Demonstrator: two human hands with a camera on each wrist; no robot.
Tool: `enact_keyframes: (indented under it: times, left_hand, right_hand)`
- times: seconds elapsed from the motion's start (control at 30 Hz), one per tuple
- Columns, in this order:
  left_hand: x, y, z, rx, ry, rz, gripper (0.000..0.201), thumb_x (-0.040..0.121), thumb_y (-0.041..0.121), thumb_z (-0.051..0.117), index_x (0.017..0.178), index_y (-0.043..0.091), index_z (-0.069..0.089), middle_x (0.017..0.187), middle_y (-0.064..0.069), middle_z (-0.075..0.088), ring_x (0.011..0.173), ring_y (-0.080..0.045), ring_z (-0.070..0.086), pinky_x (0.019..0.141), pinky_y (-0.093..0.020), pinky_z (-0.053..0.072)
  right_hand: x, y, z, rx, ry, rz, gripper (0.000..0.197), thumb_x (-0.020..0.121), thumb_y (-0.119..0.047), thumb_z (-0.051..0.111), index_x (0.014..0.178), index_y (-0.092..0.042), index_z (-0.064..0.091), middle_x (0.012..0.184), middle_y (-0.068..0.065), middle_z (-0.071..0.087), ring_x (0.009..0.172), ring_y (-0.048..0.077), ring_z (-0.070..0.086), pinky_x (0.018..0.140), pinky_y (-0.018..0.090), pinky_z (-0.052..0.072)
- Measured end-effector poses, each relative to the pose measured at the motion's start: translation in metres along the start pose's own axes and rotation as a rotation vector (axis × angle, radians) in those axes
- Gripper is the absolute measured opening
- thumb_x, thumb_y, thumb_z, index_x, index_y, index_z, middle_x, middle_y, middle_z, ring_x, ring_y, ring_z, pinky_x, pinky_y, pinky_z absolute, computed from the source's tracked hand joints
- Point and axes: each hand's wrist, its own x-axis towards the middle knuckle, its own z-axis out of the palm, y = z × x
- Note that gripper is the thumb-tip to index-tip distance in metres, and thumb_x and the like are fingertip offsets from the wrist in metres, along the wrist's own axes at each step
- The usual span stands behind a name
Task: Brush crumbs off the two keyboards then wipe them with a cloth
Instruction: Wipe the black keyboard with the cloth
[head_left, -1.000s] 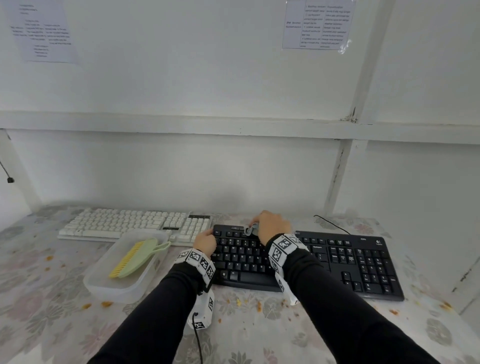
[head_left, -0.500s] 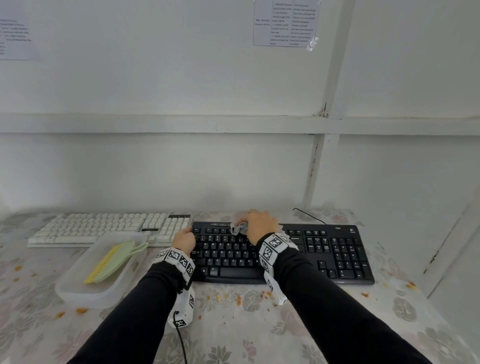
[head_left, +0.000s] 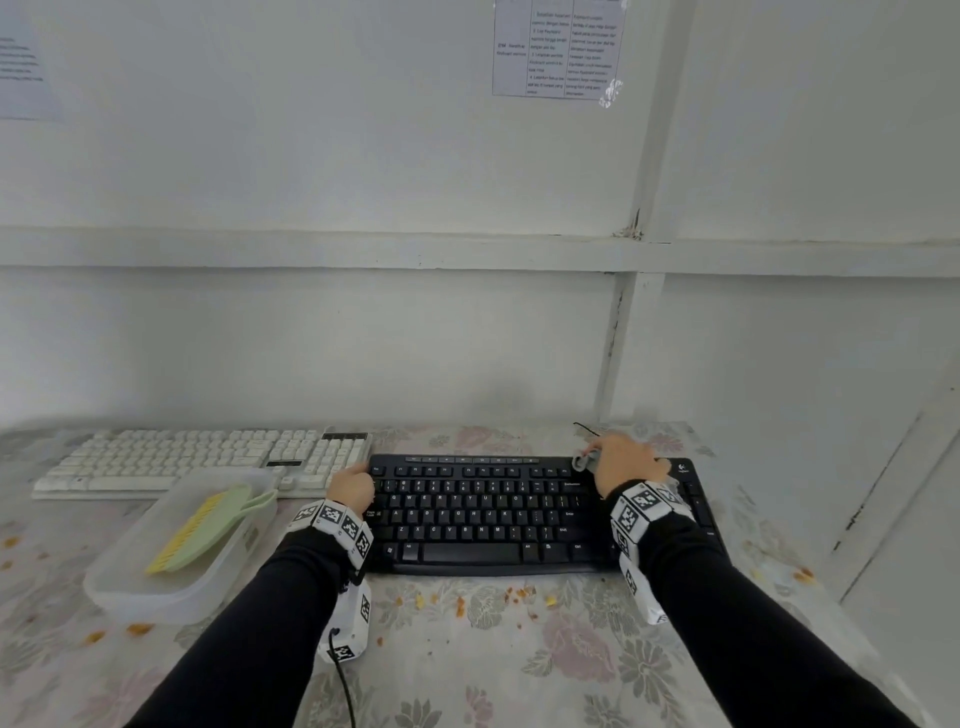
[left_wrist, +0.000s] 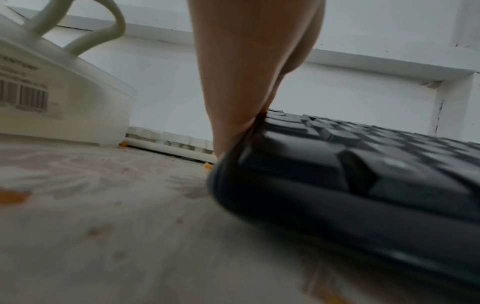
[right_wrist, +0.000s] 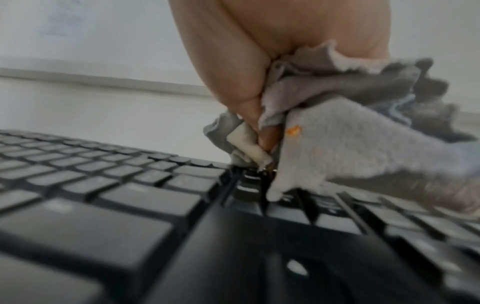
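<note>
Head view, nearest first: two black sleeves with checker-marked wrist bands reach over a floral-print tablecloth (head_left: 519, 670) strewn with small orange crumbs (head_left: 460, 605), most lying just in front of the black full-size keyboard (head_left: 467, 519). Left hand (head_left: 353, 486) grips that keyboard's left end, fingers curled over its edge; left wrist view confirms contact at the corner. Right hand (head_left: 626, 462) is clenched round a bunched grey microfibre cloth (right_wrist: 337, 133) and presses it on the far row toward the right part of the board; one orange crumb clings to the cloth. Key relation: the black keyboard's long axis runs left to right across the person, and its right section lies beyond the cloth, mostly hidden by the right wrist; judgement: wiping should carry on rightward along that axis, the right hand being nearer, the left bracing. To the left, a translucent plastic tub (head_left: 156, 587) holds a pale green brush with yellow bristles (head_left: 208, 525); a barcode label shows on its side, text too blurred to read. Farther back left, the white full-size keyboard (head_left: 197, 457) lies just beside the black one, also lengthwise left to right, away from both hands. Writing: key legends and a small logo at the black keyboard's far right corner, unreadable; printed sheet (head_left: 556, 49) on the wall, not legible.
</note>
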Motion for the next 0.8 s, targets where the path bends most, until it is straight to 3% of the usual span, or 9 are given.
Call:
enact_keyframes:
  times: [0.07,0.2,0.3,0.43,0.5,0.67,0.8]
  left_hand:
    - [0.002,0.000,0.000,0.020,-0.010,-0.007,0.048,0.084,-0.009,0.034,0.123,0.002,0.059,0.123,-0.015,0.059,0.106,-0.033,0.058,0.093,-0.034,0.047]
    - [0.006,-0.003,-0.003,-0.015,-0.030,-0.023,0.048,0.084,-0.009,0.034,0.121,0.004,0.061,0.111,-0.019,0.065,0.088,-0.028,0.059,0.079,-0.036,0.047]
    - [0.021,-0.012,-0.002,-0.005,-0.021,-0.030,0.051,0.081,-0.006,0.037,0.125,0.008,0.060,0.119,-0.017,0.063,0.100,-0.031,0.061,0.091,-0.040,0.050]
    - [0.025,-0.015,0.000,-0.017,-0.005,-0.037,0.051,0.082,-0.004,0.038,0.128,0.010,0.057,0.126,-0.014,0.060,0.111,-0.032,0.058,0.098,-0.045,0.047]
    - [0.019,-0.012,0.001,-0.039,-0.005,-0.038,0.051,0.083,-0.003,0.038,0.129,0.010,0.056,0.126,-0.013,0.059,0.112,-0.032,0.058,0.099,-0.045,0.046]
    - [0.024,-0.015,0.000,-0.039,-0.013,-0.032,0.049,0.082,-0.003,0.040,0.125,0.012,0.059,0.119,-0.013,0.063,0.105,-0.033,0.061,0.094,-0.046,0.049]
    - [0.025,-0.016,-0.001,-0.049,-0.027,-0.042,0.049,0.084,-0.005,0.038,0.126,0.008,0.059,0.118,-0.018,0.063,0.104,-0.033,0.061,0.096,-0.047,0.048]
  right_hand:
    - [-0.001,-0.008,-0.002,0.031,0.004,-0.044,0.029,0.093,-0.016,0.047,0.116,-0.030,0.059,0.127,-0.002,0.053,0.121,0.027,0.044,0.100,0.046,0.034]
    - [-0.014,-0.039,0.001,0.172,-0.009,-0.305,0.021,0.091,-0.020,0.054,0.105,-0.032,0.064,0.118,-0.005,0.058,0.111,0.024,0.052,0.099,0.047,0.042]
    - [-0.022,-0.050,0.007,0.167,-0.077,-0.352,0.023,0.092,-0.019,0.053,0.104,-0.034,0.066,0.116,-0.005,0.058,0.110,0.024,0.051,0.099,0.045,0.041]
    - [-0.019,-0.035,0.008,0.194,-0.028,-0.200,0.027,0.093,-0.017,0.047,0.100,-0.036,0.065,0.121,-0.004,0.056,0.112,0.027,0.050,0.099,0.044,0.040]
    - [-0.016,-0.021,0.003,0.155,-0.025,-0.107,0.034,0.095,-0.012,0.041,0.107,-0.033,0.064,0.122,-0.003,0.053,0.117,0.028,0.046,0.101,0.044,0.035]
    - [0.000,0.014,-0.004,0.107,-0.024,0.050,0.036,0.093,-0.010,0.042,0.109,-0.034,0.064,0.125,0.004,0.057,0.118,0.028,0.048,0.100,0.044,0.035]
    - [0.003,0.039,-0.008,0.063,-0.001,0.183,0.026,0.094,-0.014,0.045,0.107,-0.029,0.062,0.126,0.005,0.056,0.120,0.028,0.046,0.101,0.044,0.034]
